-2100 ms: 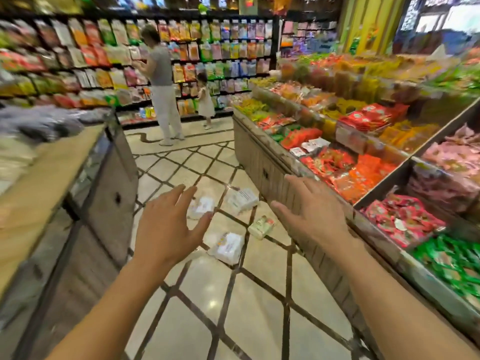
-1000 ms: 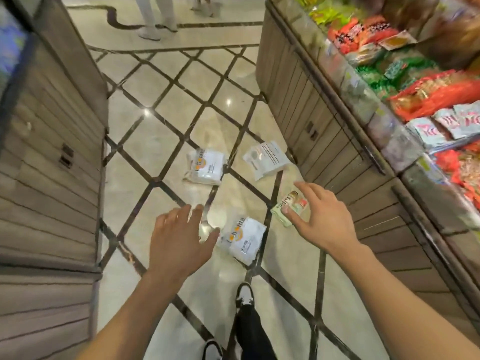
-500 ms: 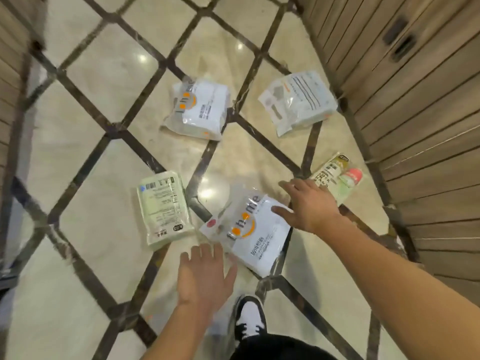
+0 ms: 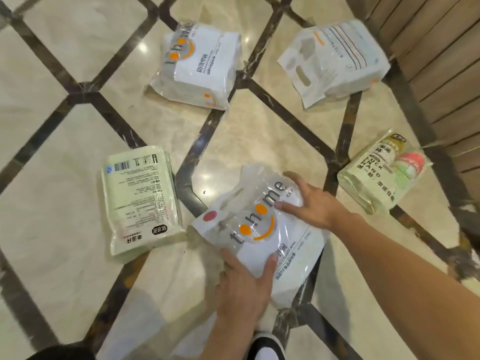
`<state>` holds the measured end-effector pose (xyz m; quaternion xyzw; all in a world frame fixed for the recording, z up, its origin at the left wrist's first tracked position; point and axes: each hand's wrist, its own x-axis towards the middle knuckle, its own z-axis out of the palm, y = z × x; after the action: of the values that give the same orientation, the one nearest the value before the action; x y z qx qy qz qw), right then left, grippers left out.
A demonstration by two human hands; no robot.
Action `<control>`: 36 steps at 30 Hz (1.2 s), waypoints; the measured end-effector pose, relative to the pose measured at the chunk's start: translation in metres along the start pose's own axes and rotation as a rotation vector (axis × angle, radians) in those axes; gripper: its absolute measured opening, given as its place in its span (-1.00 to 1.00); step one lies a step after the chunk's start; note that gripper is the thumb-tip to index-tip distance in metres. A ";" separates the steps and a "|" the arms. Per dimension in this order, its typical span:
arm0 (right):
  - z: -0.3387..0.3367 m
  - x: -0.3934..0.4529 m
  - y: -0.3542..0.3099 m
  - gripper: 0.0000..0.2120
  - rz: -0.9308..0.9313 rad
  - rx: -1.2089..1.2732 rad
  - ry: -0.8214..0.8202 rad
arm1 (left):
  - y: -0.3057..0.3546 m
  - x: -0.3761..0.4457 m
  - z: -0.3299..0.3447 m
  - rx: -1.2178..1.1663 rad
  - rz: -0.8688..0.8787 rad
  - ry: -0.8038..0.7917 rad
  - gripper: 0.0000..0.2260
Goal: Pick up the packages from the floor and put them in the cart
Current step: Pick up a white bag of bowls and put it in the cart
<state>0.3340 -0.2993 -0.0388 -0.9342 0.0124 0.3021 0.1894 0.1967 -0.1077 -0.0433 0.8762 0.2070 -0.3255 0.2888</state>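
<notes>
Near package: the white package lies on the floor just in front of the person, between the two hands. Its clear front shows the brand "t·home" in grey letters, with orange dots and an orange smile curve, and a red round sticker at its left corner. Lower on it I can read "PLASTIC BOWL"; the other small print is too fine to read.
Left hand: the left hand is on the near edge of this package. Its fingers are spread and press on the front; the thumb side is at the crumpled left edge.
Right hand: the right hand is on the far right edge, its fingers bent over the plastic beside the letter "e".
Grip: both hands touch the package. I cannot tell if it is lifted.
Green package: a pale green pack lies just to the left, back side up, with a barcode and small print.
Far packages: a second "t·home" package and a white handled bag lie further away.
Right package: a green pack reads "LUCK HAND", near the wooden cabinet.
Shoe: a black and white shoe is at the bottom edge.
</notes>
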 end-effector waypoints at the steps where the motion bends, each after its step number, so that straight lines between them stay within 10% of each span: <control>1: 0.002 -0.001 0.005 -0.11 0.005 0.045 0.002 | 0.004 0.004 0.002 -0.119 -0.009 0.021 0.06; 11: -0.060 -0.066 -0.007 0.06 0.164 0.634 0.241 | 0.058 0.004 -0.097 -0.475 0.298 0.157 -0.05; 16: -0.166 -0.161 -0.052 -0.43 0.230 0.729 0.340 | 0.134 -0.091 -0.206 -0.383 0.390 0.186 0.04; 26: -0.394 -0.494 -0.143 -0.40 0.408 0.870 0.681 | 0.274 -0.393 -0.392 -0.351 0.643 0.017 -0.03; 36: -0.457 -0.875 -0.198 -0.61 0.613 0.898 1.146 | 0.345 -0.689 -0.421 -0.087 1.117 -0.325 -0.06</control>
<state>-0.0976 -0.3604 0.8688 -0.7334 0.4856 -0.2213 0.4211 0.0922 -0.2165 0.8220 0.7787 -0.3203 -0.2457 0.4803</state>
